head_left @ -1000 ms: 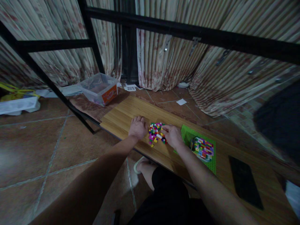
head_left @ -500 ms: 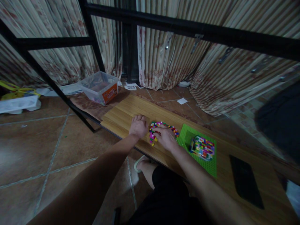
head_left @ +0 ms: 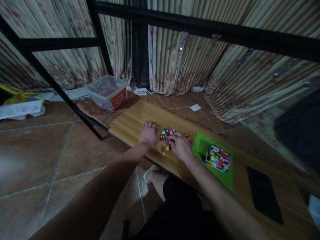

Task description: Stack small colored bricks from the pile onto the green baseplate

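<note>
A loose pile of small colourful toy bricks [head_left: 164, 135] lies on the wooden board [head_left: 132, 115]. My right hand [head_left: 182, 146] bends over the pile's right side, thumb and fingers drawn together with their tips among the bricks. Whatever sits between those fingertips is too small to name. Left of the pile, my left hand [head_left: 149, 134] rests on the board, back up and fingers curled under, so its palm is hidden. Right of my right hand lies a green studded baseplate [head_left: 200, 141], bearing a block built of many-coloured bricks [head_left: 219, 158].
A dark flat slab like a tablet or phone [head_left: 265, 193] lies on the board's right end. Beyond the left end stands a clear plastic box [head_left: 107, 91] with an orange label. A black metal frame [head_left: 160, 20] crosses above, before striped curtains [head_left: 172, 63].
My right hand has shifted slightly right. Under it the bricks have moved, leaving a gap between a few near ones and the main pile. My left hand stays beside the pile.
</note>
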Demonstrator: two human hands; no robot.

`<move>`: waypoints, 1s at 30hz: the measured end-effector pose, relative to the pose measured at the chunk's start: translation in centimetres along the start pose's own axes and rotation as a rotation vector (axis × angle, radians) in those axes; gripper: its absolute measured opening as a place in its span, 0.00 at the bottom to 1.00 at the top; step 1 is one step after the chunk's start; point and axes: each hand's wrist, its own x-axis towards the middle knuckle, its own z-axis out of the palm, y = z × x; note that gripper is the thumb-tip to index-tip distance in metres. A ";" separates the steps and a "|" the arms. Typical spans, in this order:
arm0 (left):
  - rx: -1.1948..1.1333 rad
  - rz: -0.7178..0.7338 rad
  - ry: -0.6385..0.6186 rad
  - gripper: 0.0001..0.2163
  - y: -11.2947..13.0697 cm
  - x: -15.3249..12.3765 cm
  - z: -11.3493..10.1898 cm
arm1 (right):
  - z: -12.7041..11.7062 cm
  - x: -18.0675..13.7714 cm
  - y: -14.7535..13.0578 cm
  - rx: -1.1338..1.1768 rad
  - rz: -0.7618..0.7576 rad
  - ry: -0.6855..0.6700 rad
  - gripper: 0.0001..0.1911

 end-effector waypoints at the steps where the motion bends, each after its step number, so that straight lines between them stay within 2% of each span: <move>1: 0.003 0.000 0.001 0.15 0.0 0.0 0.0 | 0.0 0.0 -0.1 -0.006 -0.017 -0.015 0.13; 8: 0.002 -0.007 0.000 0.15 0.2 -0.1 -0.3 | 0.0 0.2 0.9 0.015 -0.002 -0.085 0.14; 13: -0.002 -0.009 0.001 0.15 0.0 -0.1 -0.2 | 0.2 0.3 1.5 0.099 0.043 -0.074 0.15; 22: 0.003 -0.007 0.000 0.16 0.0 0.0 -0.1 | 0.5 0.0 1.7 0.153 0.074 -0.004 0.09; 30: 0.005 -0.002 -0.001 0.16 0.0 0.1 -0.1 | 1.4 -1.2 2.8 0.644 0.195 0.152 0.08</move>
